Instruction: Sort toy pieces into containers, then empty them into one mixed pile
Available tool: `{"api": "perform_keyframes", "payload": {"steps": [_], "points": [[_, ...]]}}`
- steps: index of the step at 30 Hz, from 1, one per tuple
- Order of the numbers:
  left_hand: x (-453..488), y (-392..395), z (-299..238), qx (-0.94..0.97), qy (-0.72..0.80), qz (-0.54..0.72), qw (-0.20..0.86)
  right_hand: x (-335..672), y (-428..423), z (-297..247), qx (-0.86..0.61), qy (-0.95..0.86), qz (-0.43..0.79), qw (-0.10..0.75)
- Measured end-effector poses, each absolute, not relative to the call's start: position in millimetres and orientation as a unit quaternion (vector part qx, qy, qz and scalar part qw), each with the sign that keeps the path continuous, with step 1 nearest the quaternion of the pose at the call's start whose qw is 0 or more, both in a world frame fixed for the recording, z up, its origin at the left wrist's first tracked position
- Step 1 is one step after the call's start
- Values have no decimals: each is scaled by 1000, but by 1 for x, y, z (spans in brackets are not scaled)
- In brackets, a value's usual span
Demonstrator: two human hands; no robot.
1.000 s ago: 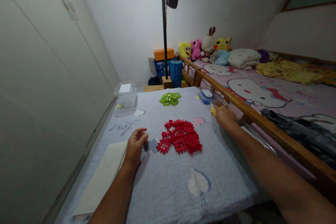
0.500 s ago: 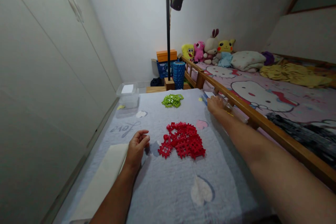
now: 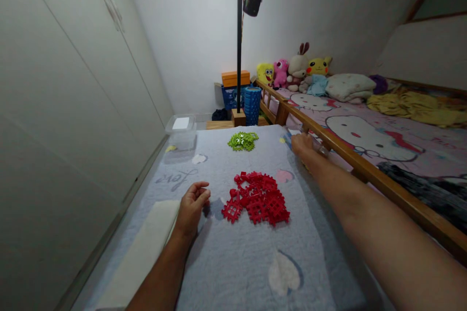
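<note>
On the cloth-covered table, a pile of red interlocking plastic pieces (image 3: 256, 199) lies in the middle. My left hand (image 3: 194, 205) rests just left of it, fingers loosely curled and apart, with nothing in them. Beyond the red pile sits a smaller heap of green interlocking pieces (image 3: 242, 141). My right hand (image 3: 302, 146) reaches to the far right edge, fingers closed beside clear plastic packaging (image 3: 321, 148) with blue and yellow in it. What those fingers hold is hidden.
A clear plastic box (image 3: 181, 132) stands at the table's far left. A folded white cloth (image 3: 149, 238) lies by my left forearm. Along the right runs a wooden bed rail (image 3: 339, 148). A black pole (image 3: 239, 39) and a blue ribbed cylinder (image 3: 252, 106) stand beyond the table.
The view has shifted slightly, so everything appears a little further right. My right hand's fingers look more curled in at the clear packaging. My left hand and both piles stay in place.
</note>
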State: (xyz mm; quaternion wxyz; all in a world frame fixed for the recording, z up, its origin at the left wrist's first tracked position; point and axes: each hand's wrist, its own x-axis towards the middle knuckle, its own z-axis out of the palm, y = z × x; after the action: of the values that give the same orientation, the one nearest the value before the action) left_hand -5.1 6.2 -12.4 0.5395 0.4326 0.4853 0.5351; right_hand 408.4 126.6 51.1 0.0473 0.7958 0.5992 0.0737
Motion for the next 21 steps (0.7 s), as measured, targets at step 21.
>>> {"api": "perform_keyframes", "payload": {"steps": [21], "points": [[-6,6,-13,440,483,536,535,409,121,55,797,589,112,66]]}}
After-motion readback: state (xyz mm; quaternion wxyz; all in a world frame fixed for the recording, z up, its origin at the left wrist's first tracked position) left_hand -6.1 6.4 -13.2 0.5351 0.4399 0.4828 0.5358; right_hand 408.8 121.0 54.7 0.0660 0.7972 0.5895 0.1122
